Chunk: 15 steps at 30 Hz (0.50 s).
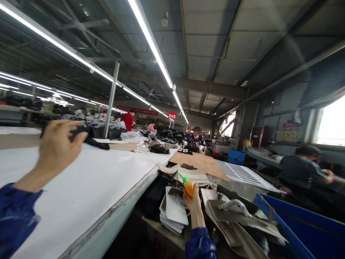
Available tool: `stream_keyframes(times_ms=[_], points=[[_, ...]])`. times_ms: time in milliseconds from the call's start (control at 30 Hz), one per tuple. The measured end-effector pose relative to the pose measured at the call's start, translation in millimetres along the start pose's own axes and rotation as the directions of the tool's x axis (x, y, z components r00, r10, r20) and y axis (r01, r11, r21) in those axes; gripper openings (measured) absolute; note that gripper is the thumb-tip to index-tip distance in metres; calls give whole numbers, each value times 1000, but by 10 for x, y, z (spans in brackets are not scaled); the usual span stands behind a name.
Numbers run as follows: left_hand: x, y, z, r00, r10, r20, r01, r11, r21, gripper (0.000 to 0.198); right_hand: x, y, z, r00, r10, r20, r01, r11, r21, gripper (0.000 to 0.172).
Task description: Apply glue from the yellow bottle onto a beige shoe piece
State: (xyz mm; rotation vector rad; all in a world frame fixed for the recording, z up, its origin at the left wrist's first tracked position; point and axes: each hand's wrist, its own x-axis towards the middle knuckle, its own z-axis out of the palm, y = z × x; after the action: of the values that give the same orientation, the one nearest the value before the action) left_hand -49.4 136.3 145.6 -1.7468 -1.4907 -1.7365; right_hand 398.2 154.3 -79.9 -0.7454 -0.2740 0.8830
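Left hand point(58, 144): raised at 9 o'clock over the white table point(88, 187), blurred, fingers curled; its grip is closed on a dark object point(81, 132) whose kind I cannot tell.
Left sleeve point(14, 216): blue, at 8 o'clock, along the near edge of the table.
Right hand point(193, 203): at 6 o'clock, just right of the table's edge, its grip closed around an orange squeeze bottle point(188, 186).
Orange squeeze bottle: tilted, its green nozzle point(182, 177) pointing toward 10 o'clock; it hangs above stacked grey and white cut pieces point(174, 210).
Cut pieces: piled below and at 3 o'clock of the right hand; one of them, further toward 3 o'clock, carries a pale strap point(233, 205) with a metal fitting.
Blue bin point(304, 230): at 4 o'clock, touching the pile's right side.
Brown board point(199, 162): just beyond the bottle at 12 o'clock, lying flat.
Seated person point(195, 139): at 12 o'clock, far down the table, in white gloves.
Another person point(302, 171): at 3 o'clock, in a dark top, at a separate bench.
Tube lights point(151, 43): run overhead from 12 o'clock into the distance.
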Motion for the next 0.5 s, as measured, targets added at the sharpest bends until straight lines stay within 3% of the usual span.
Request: stream_keyframes(times_ms=[67, 133, 300, 400, 500], points=[[-146, 125, 116, 992, 37, 123, -22, 992, -122, 37, -69, -42, 26, 999, -28, -41, 30, 998, 57, 36], [-362, 291, 262, 944, 95, 317, -14, 968, -249, 38, -219, -115, 53, 997, -68, -38, 73, 989, 126, 34], [-858, 558, 463, 719, 197, 667, 127, 906, -404, 51, -789, -413, 194, 989, -129, 77, 102, 953, 287, 37], [-1001, 565, 531, 585, 205, 785, 253, 873, -416, 63, -1109, -601, 334, 979, -106, 172, 47, 947, 318, 40], [-1075, 494, 638, 475, 150, 867, 412, 833, -370, 88, -1338, -705, 456, 958, -64, 279, -25, 952, 306, 43]])
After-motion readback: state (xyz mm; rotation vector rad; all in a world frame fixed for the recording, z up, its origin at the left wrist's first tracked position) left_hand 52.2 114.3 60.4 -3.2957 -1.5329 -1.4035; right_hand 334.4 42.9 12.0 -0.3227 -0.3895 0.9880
